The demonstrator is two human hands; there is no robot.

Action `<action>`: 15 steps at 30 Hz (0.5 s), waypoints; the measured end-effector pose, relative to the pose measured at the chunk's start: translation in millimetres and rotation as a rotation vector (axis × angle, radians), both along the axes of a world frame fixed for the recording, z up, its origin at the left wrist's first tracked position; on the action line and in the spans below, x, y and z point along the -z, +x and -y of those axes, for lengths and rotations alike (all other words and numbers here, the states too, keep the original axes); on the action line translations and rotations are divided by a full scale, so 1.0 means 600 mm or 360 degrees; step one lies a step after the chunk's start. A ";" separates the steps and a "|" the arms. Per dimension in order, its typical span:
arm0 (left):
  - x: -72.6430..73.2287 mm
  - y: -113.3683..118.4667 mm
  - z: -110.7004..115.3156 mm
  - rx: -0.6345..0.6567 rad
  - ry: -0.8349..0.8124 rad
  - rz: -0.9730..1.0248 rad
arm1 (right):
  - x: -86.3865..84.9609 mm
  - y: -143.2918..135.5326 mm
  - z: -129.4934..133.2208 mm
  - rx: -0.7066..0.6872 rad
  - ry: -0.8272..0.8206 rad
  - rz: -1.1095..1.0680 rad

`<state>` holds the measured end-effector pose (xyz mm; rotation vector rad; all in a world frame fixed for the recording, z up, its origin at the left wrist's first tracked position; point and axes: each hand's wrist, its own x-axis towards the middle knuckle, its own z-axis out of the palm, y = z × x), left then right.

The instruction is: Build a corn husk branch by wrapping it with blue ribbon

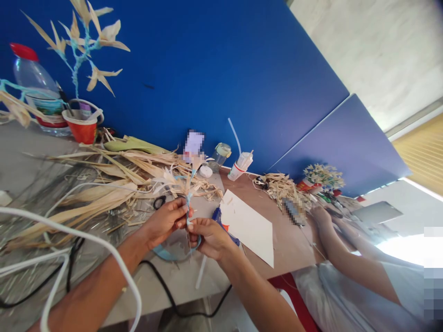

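A husk flower (pixel 188 184) with pale petals stands upright on a thin stem bound in light-blue tape. My left hand (pixel 169 217) pinches the stem just under the flower head. Lower down, my right hand (pixel 209 237) has thumb and forefinger closed on the same stem, where the blue wrapping is. A loop of light-blue tape (pixel 164 253) hangs below and behind my fingers; I cannot tell exactly where it joins the stem. Beside my right hand lies a blue glue gun (pixel 217 216), partly hidden by a white board (pixel 249 230) and my wrist.
Dried corn husks (pixel 110 193) spread over the left table. White cables (pixel 104 237) arch across my left arm. Behind stand a bottle (pixel 44 97), a red cup (pixel 81 129), a jar (pixel 220 154) and a white cup (pixel 238 168). A co-worker's arm (pixel 346 256) rests at right.
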<state>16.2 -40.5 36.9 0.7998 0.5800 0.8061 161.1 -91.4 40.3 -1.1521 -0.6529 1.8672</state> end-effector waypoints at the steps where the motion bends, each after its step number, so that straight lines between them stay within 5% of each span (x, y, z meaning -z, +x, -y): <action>1: -0.001 -0.001 0.000 0.0002 0.0021 -0.0024 | -0.001 -0.001 0.000 -0.0024 -0.0009 -0.0005; 9: 0.003 0.002 -0.003 -0.0066 -0.0033 -0.0116 | 0.007 -0.017 0.003 0.0248 0.0260 0.0579; 15: 0.010 0.003 -0.005 -0.0117 -0.0251 0.0152 | -0.002 -0.019 0.001 0.0277 0.0477 0.0810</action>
